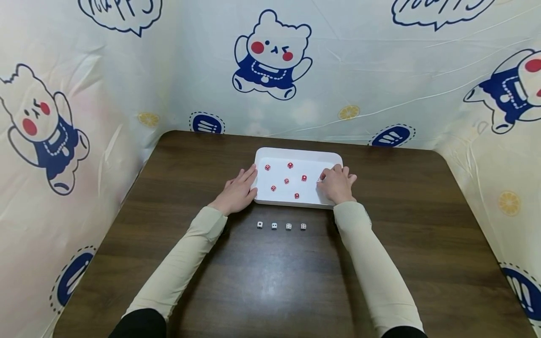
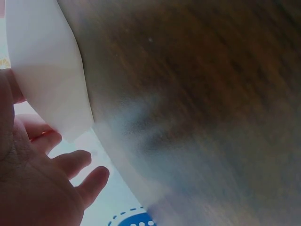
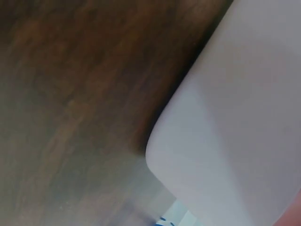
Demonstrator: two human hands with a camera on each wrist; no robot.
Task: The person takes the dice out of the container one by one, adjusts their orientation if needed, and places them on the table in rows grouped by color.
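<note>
On my feed, the right hand [image 1: 338,184] held a white die [image 1: 319,180] in a narrow pinch of thumb and index finger, inside the right end of a white rectangular tray [image 1: 313,162] at upper centre of the head frame. My right wrist view caught mostly the tray's outer wall, so I couldn't check the pinch there. I had the left hand [image 1: 237,191] with fingers extended, touching the tray's left rim. Six red dice [image 1: 286,181] lay spread apart between the hands, on the tray floor. Just below the tray's near edge, four white dice [image 1: 274,226] stood in a spaced row on the dark wooden table [image 1: 270,272]. The tray's far edge sat near the table's back edge; I saw far more wood toward the bottom and right of the frame. A bear-printed sheet [image 1: 359,61] hung behind.
</note>
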